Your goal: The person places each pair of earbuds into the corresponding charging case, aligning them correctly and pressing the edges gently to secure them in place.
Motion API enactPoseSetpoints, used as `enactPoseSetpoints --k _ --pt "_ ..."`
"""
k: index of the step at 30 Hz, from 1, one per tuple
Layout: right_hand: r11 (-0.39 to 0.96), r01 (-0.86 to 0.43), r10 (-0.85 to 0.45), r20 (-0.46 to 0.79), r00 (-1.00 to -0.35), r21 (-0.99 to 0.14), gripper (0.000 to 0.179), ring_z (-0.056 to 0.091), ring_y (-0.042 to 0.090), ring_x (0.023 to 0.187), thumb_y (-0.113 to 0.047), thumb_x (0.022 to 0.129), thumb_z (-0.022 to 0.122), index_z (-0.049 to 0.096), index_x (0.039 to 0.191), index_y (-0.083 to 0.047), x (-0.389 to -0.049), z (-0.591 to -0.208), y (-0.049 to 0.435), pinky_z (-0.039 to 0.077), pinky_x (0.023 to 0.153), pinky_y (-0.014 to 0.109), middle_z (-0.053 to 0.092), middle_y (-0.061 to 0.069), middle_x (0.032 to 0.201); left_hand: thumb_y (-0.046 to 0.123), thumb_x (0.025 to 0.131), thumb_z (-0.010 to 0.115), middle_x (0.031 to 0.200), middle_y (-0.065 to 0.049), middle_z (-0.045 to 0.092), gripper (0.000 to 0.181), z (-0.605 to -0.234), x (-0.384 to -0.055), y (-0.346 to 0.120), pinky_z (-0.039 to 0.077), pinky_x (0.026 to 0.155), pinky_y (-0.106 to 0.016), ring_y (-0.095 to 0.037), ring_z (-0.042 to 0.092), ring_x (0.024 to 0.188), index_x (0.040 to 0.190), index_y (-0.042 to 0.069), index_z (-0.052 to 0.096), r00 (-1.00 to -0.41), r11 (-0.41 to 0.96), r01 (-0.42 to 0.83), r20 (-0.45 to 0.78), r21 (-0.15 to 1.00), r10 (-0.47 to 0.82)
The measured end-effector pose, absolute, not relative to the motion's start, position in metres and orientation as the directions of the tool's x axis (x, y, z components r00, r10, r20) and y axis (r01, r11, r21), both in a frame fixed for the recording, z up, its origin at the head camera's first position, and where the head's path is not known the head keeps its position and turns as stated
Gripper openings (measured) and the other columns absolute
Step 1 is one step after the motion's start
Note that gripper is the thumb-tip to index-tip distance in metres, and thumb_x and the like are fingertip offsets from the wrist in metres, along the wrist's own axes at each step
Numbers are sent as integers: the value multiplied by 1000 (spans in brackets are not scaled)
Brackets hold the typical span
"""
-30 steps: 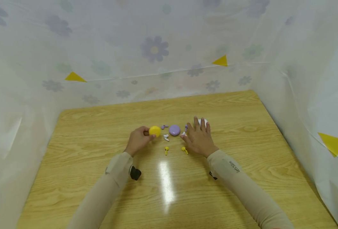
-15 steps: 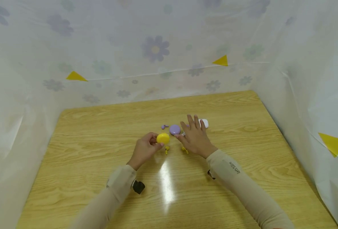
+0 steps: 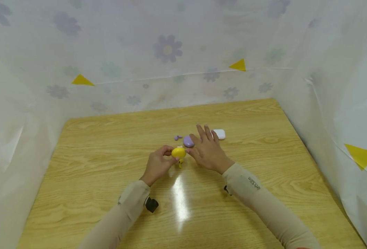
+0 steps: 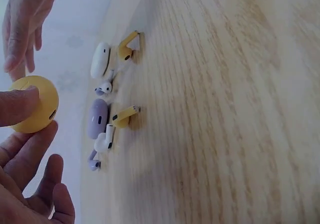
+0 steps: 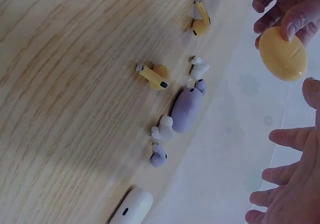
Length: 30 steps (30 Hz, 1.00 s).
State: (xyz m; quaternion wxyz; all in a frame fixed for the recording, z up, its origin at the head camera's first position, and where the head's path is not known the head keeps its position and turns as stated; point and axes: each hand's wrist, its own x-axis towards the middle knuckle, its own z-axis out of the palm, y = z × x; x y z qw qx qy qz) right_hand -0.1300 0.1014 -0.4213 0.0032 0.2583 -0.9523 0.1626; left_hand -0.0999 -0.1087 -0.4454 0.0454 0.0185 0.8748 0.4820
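Observation:
Thumb and fingers of my left hand (image 3: 158, 164) pinch a round yellow earbud case (image 3: 178, 152), held up off the table. My right hand (image 3: 209, 154) is spread beside it, its thumb tip right at the case's edge and its other fingers extended. Beyond and below the hands lie a purple earbud case (image 3: 188, 141) and a white earbud case (image 3: 219, 134). In the right wrist view, loose earbuds lie around the purple case: a yellow earbud (image 5: 159, 76), another yellow earbud (image 5: 201, 26), white earbuds (image 5: 164, 129) and purple earbuds (image 5: 158, 156). My right hand hides some of them in the head view.
The wood-grain table (image 3: 102, 152) carries everything. A white flower-print sheet (image 3: 171, 83) hangs along its back, and plain white sheeting (image 3: 342, 114) rises at the sides. Yellow triangles (image 3: 238, 65) are fixed on the sheets.
My left hand has brought the yellow case rightward and nearer to me, over the left yellow earbud. My right hand has shifted left toward it, uncovering the white case.

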Motion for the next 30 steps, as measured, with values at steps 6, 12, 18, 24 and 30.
enactPoseSetpoints --k 6,12,18,24,30 --pt "788 -542 -537 105 -837 -292 51 18 49 144 -47 98 44 50 136 -14 -129 -426 99 19 112 68 23 22 157 19 75 80 103 -4 72 29 -451 -102 -108 49 86 -37 -25 62 96 102 14 71 -996 526 -40 -77 850 47" --pt "757 -601 -583 150 -798 -255 45 24 50 141 -45 98 47 57 130 -15 -127 -427 97 24 109 68 28 23 154 18 74 80 102 -3 72 30 -458 -101 -107 51 84 -34 -21 62 94 102 15 70 -993 509 -87 -114 856 22" --pt "742 -636 -609 181 -772 -215 41 29 50 139 -44 97 49 60 126 -17 -127 -429 96 27 108 65 32 22 153 19 74 80 103 -4 72 31 -457 -101 -105 51 87 -37 -23 63 98 103 16 70 -991 498 -106 -134 861 20" --pt "738 -648 -625 173 -761 -189 38 29 48 139 -43 98 48 60 126 -19 -126 -428 95 27 109 62 32 20 153 21 74 80 102 -3 72 31 -456 -100 -103 52 85 -35 -22 64 97 103 16 71 -990 481 -108 -139 870 29" --pt "726 -668 -636 210 -742 -163 35 33 48 137 -40 97 52 62 123 -19 -127 -430 96 29 107 62 38 19 150 24 74 80 103 -2 72 30 -455 -101 -103 51 87 -37 -21 63 98 102 16 71 -991 495 -96 -130 863 34"
